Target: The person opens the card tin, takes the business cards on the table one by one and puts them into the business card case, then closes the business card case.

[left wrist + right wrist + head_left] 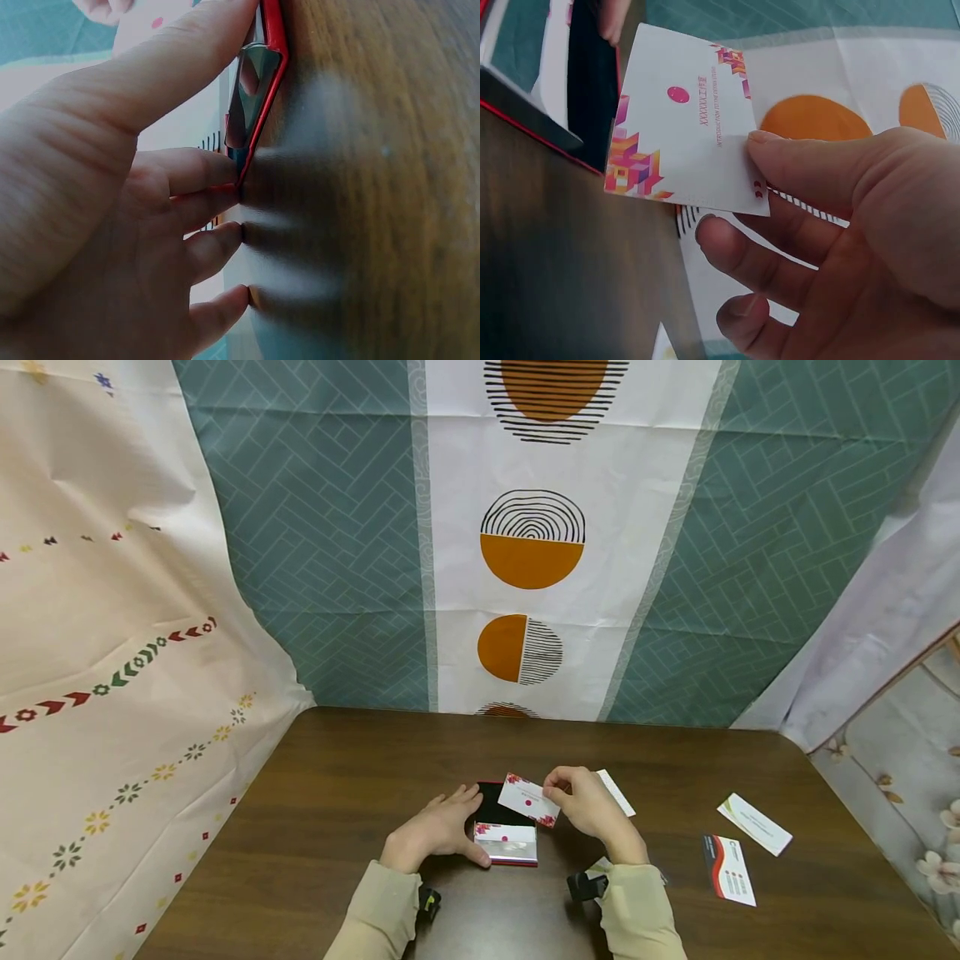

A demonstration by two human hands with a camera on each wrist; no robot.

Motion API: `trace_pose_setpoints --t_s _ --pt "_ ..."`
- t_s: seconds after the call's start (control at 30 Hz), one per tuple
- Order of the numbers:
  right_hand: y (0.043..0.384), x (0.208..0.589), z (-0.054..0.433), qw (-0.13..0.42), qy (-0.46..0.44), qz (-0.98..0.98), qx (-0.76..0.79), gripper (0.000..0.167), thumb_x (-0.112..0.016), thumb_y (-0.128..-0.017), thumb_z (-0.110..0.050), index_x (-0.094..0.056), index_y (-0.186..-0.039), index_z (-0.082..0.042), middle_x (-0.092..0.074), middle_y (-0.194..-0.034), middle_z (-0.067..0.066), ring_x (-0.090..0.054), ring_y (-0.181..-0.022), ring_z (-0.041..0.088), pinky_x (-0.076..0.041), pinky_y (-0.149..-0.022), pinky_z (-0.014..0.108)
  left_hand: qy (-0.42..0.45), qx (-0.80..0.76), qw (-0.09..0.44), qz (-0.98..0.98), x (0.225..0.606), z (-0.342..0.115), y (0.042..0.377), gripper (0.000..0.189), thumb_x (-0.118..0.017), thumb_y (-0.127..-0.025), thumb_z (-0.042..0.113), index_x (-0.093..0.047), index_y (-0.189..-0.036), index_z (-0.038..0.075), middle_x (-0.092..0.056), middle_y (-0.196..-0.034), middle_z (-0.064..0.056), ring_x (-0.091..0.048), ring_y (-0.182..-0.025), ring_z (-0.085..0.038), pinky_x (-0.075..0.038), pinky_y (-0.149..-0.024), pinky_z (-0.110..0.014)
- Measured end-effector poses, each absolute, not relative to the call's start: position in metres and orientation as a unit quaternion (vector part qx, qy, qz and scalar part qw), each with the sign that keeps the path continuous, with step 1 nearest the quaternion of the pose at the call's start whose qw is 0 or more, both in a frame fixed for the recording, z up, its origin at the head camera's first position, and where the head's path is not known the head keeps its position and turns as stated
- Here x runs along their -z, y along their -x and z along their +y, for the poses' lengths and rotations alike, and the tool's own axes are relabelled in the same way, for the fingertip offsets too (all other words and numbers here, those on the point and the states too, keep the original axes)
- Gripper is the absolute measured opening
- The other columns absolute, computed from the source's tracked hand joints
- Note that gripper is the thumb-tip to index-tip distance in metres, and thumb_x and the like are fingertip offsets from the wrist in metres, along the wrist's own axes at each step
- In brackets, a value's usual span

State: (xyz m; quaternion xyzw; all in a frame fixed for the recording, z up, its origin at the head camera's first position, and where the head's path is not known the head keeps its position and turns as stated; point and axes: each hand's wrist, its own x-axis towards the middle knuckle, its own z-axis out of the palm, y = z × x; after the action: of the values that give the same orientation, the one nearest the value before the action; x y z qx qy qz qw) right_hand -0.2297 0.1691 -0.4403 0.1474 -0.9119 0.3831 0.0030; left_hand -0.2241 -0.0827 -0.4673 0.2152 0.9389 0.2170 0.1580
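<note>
A business card case (506,862), red outside with a dark lining and shiny metal, lies opened flat on the table. Its near half holds a white card with pink corners (491,832). My left hand (441,828) rests at its left side, fingers spread; in the left wrist view the thumb lies along the case and the other fingertips touch the tabletop. Between thumb and fingers my right hand (832,225) pinches a white business card (682,120) with pink and orange corner patterns. That card is tilted over the dark far half of the case.
On the wooden table (337,777), a white card (617,793) lies behind the right hand. Farther right are a white-green card (754,823) and a red, black and white card (731,870). Another card (600,867) is partly hidden under the right wrist. A patterned curtain (525,652) hangs behind.
</note>
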Motion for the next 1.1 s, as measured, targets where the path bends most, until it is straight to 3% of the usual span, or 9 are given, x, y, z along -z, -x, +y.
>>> trace_pose_setpoints --t_s 0.33,1.1 --pt "0.232 0.450 0.151 0.020 -0.207 -0.913 -0.352 0.011 -0.067 -0.091 -0.007 -0.068 -0.083 -0.014 -0.055 -0.069 -0.009 -0.047 -0.061 0.009 -0.042 -0.057 0.027 -0.213 -0.215 0.161 0.939 0.468 -0.081 0.225 0.104 -0.086 -0.068 0.049 -0.040 -0.149 0.004 -0.029 -0.158 -0.010 -0.020 -0.146 -0.029 -0.017 -0.116 -0.051" --pt "0.236 0.465 0.136 0.015 -0.229 -0.915 -0.332 0.012 -0.068 -0.091 -0.007 -0.067 -0.082 -0.015 -0.056 -0.069 -0.010 -0.049 -0.064 0.008 -0.043 -0.060 0.027 -0.210 -0.209 0.167 0.940 0.467 -0.083 0.226 0.102 -0.085 -0.068 0.051 -0.042 -0.148 0.004 -0.028 -0.158 -0.010 -0.019 -0.147 -0.029 -0.017 -0.116 -0.051"
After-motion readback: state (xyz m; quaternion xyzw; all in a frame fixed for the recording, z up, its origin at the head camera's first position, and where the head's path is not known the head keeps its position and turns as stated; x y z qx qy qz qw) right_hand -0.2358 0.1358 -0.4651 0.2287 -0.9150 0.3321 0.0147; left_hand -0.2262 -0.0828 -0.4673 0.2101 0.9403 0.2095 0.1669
